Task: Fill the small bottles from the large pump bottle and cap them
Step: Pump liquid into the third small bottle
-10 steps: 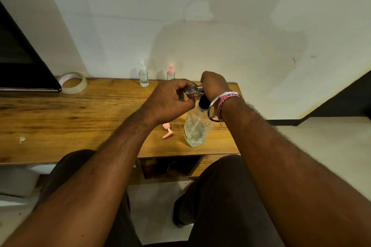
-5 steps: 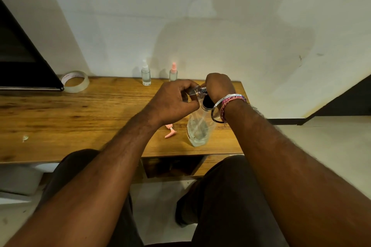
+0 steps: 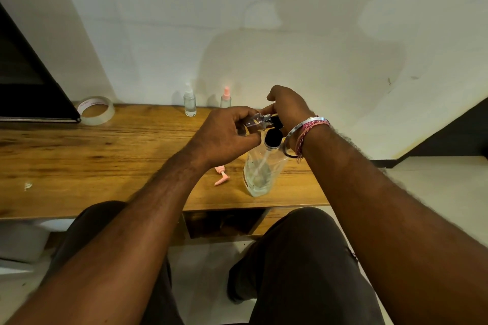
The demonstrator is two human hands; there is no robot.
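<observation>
The large clear pump bottle [image 3: 260, 173] stands near the front right of the wooden table [image 3: 105, 161], a little liquid in its bottom. My left hand [image 3: 224, 134] grips a small clear bottle [image 3: 254, 123] tilted sideways, its open neck at the black pump head [image 3: 274, 129]. My right hand [image 3: 286, 108] rests curled over that pump head from above. A loose pink spray cap [image 3: 221, 176] lies on the table left of the big bottle. Two capped small bottles stand at the back by the wall: one with a clear cap [image 3: 189, 101], one with a pink cap [image 3: 226, 99].
A roll of clear tape [image 3: 96, 111] lies at the back left beside a dark flat panel [image 3: 29, 92]. A small scrap [image 3: 27, 186] sits near the table's front left. My knees are under the front edge, with an open drawer slot [image 3: 224, 221] between them.
My right hand has lifted slightly on the pump head, its fingers rising. The small bottle stays at the nozzle in my left hand.
</observation>
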